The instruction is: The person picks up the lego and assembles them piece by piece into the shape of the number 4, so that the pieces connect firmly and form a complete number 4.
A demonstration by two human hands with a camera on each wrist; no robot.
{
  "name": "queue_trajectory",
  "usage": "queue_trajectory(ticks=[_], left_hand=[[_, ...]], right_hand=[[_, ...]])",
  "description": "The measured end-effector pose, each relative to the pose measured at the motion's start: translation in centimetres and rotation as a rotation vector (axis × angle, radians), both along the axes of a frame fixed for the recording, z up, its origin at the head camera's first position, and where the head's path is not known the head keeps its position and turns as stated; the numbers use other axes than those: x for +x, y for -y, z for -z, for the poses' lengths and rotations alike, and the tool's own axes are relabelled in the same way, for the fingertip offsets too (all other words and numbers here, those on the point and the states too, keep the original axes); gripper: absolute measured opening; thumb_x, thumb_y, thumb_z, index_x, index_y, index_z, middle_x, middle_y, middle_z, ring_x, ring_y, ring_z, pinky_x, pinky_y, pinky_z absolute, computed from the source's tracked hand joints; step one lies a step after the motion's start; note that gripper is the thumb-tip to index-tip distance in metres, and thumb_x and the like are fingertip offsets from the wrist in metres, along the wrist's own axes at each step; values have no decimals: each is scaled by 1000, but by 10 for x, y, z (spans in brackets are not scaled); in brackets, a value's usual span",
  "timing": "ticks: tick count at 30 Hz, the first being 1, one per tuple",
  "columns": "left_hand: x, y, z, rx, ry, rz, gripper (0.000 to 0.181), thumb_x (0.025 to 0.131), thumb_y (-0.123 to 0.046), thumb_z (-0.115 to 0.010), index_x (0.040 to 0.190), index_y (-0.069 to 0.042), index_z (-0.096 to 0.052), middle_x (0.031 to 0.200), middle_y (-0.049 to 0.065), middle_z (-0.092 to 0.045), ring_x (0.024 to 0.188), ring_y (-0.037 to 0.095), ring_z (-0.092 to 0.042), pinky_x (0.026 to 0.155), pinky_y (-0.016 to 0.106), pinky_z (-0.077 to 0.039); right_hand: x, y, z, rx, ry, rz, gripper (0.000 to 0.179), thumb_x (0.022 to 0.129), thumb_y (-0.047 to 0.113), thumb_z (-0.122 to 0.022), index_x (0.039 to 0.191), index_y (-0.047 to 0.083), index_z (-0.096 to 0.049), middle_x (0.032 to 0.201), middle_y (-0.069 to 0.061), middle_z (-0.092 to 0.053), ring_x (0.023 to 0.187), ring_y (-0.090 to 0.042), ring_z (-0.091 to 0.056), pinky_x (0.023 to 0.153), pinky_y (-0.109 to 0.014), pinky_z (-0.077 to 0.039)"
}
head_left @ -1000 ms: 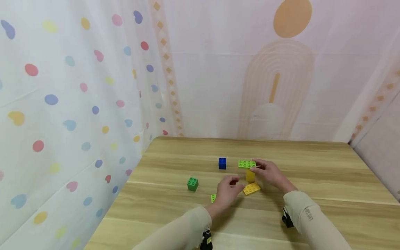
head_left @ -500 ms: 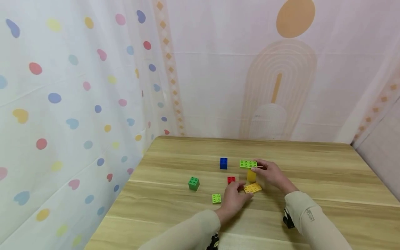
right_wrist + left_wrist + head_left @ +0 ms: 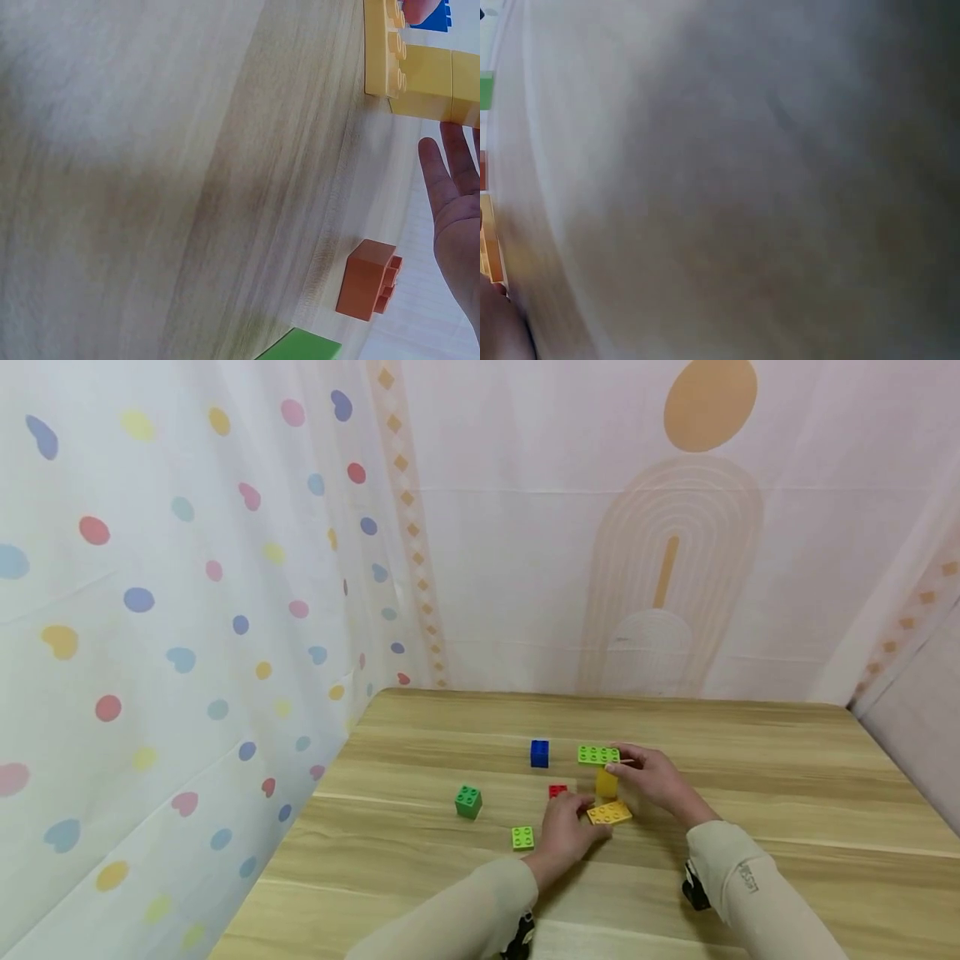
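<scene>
My right hand (image 3: 656,781) grips the right end of a lime-green brick (image 3: 597,754), which lies across the top of a stack of yellow bricks (image 3: 607,783). In front of that stack, a flat yellow brick (image 3: 610,813) lies on the table with its studs up. The thumb and index finger of my left hand (image 3: 564,839) are on either side of its left part. The left wrist view catches only a sliver of this flat brick (image 3: 493,259), between fingertips. In the right wrist view the flat brick (image 3: 377,52) stands close against the yellow stack (image 3: 424,82).
Just behind the left hand is a red brick (image 3: 557,790), partly hidden. A small lime-green brick (image 3: 522,838), a darker green brick (image 3: 468,802) and a blue brick (image 3: 540,753) are spread over the wooden table (image 3: 390,860). Curtains hang behind and to the left.
My left hand has come down and right to the flat yellow brick, uncovering the red brick and the small lime-green one. My right hand stays at the lime-green brick on the stack.
</scene>
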State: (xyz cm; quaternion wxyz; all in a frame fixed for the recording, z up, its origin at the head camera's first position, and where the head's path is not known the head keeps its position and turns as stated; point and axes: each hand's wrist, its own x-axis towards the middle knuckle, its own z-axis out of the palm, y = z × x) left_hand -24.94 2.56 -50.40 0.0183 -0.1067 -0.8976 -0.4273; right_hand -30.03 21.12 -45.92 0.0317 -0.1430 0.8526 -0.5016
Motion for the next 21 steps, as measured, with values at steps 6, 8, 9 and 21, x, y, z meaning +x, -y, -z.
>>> queue_trajectory(ticks=[6, 8, 9, 21], left_hand=[[-2, -1, 2, -49, -16, 22, 39, 81, -25, -84, 115, -8, -72, 103, -2, -60, 96, 14, -52, 88, 32, -44], [-3, -1, 3, -61, -26, 30, 38, 81, -24, -84, 114, -8, -73, 101, -2, -60, 94, 13, -51, 86, 31, -43], [-3, -1, 3, -68, -34, 34, 37, 81, -24, -84, 113, -7, -73, 100, -2, -59, 93, 13, -50, 85, 30, -42], [1, 3, -4, -65, -44, 80, 32, 83, -22, -82, 109, -4, -74, 103, 1, -62, 96, 16, -53, 86, 31, -43]], right_hand=[[2, 1, -1, 6, -1, 3, 51, 100, 24, -63, 139, -5, -52, 123, -21, -63, 109, -31, -60, 89, -43, -50], [3, 1, -1, 9, 0, 3, 51, 100, 25, -63, 140, -5, -51, 124, -21, -62, 109, -31, -60, 89, -43, -50], [3, 1, -1, 9, 2, 1, 51, 100, 25, -63, 140, -5, -51, 124, -21, -62, 109, -31, -60, 89, -43, -50], [2, 1, -2, 13, -5, -3, 52, 100, 25, -62, 140, -6, -51, 124, -21, -62, 108, -31, -60, 87, -41, -50]])
